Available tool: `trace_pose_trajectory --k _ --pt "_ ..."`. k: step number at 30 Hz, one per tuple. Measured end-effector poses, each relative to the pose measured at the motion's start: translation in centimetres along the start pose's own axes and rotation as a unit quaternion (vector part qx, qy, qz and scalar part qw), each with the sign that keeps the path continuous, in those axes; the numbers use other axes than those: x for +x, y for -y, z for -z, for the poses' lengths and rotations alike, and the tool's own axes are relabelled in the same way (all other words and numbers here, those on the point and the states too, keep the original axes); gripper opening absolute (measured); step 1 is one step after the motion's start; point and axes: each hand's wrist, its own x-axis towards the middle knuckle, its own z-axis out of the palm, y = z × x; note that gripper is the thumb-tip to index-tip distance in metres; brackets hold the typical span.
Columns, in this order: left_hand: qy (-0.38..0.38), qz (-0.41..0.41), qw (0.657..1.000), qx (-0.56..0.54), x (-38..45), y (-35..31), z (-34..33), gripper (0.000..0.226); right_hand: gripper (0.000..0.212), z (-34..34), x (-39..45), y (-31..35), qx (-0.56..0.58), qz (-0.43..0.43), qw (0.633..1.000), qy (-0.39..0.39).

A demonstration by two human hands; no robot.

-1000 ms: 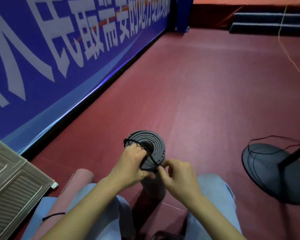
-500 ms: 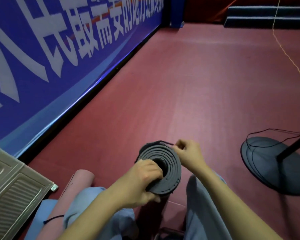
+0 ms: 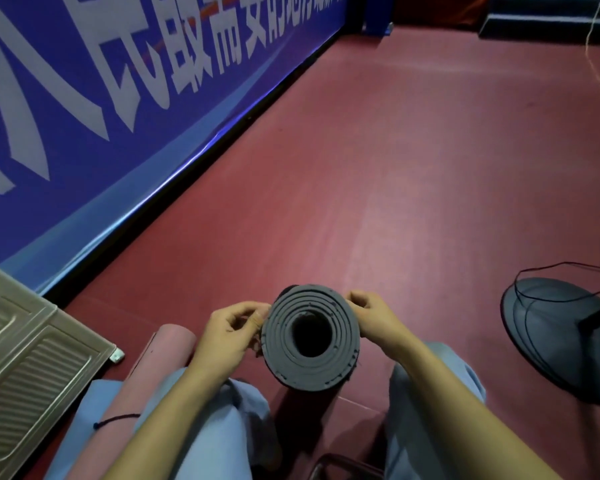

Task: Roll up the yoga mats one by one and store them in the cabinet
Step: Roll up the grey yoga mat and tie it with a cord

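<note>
Across the upper left of the frame we see a big blue banner (image 3: 125, 98) with white letters, and the red floor (image 3: 413, 168) fills most of the rest. At the left edge, low down, sits the beige cabinet (image 3: 25, 368) where the mats must go. Its ribbed door looks closed from here, so if we carry a mat over with both hands full, we may have to let go to open it.

At the right edge stands a dark round fan base (image 3: 555, 341) with a thin black cord looped on it. If we stand up and step that way, we think a foot could catch the cord.

Low in the middle of the frame we hold the gray yoga mat (image 3: 310, 337), rolled up and standing on end between our knees. It is not in the cabinet yet. The roll looks loose, with gaps between the layers, so it could spring open if we ease our hold.

Just left of it a pink rolled mat (image 3: 167, 344) lies beside our leg, with a dark string round it lower down.

Our left hand (image 3: 229, 336) is curled, and its fingertips pinch the left edge of the gray roll. Our right hand (image 3: 373, 318) is curled too and holds the right edge. We cannot tell if either hand also pinches a string. If no tie gets round the roll, it may unroll on the way.
</note>
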Motion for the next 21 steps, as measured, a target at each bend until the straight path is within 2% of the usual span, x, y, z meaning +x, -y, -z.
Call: trace_pose_trajectory --k 3,5,9,13,15,19,21 --pt "0.042 0.006 0.999 0.007 -0.1 -0.1 0.5 0.017 0.028 0.3 0.2 -0.4 -0.014 -0.003 1.0 0.014" --pt "0.038 -0.008 0.999 0.014 -0.4 -0.3 0.6 0.02 0.022 0.6 0.6 -0.5 -0.015 0.0 1.0 0.01" --pt "0.013 0.006 1.0 -0.014 -1.0 -1.0 0.0 0.016 0.025 1.1 1.3 -0.8 -0.024 0.005 1.0 -0.003" --pt "0.069 0.03 0.997 0.001 -0.5 -1.0 -0.1 0.023 0.027 1.8 2.2 -1.3 -0.02 0.001 1.0 0.004" --pt "0.081 0.025 0.994 0.061 0.3 0.3 -0.3 0.026 0.031 2.2 2.8 -2.3 -0.03 -0.007 0.999 0.01" --pt "-0.008 0.02 0.972 0.233 4.1 4.5 -1.1 0.032 0.047 3.0 6.0 -7.7 -0.161 -0.028 0.987 0.005" --pt "-0.005 0.05 0.963 0.265 6.3 5.9 -1.4 0.049 0.041 3.1 8.3 -9.9 -0.206 -0.035 0.978 -0.001"
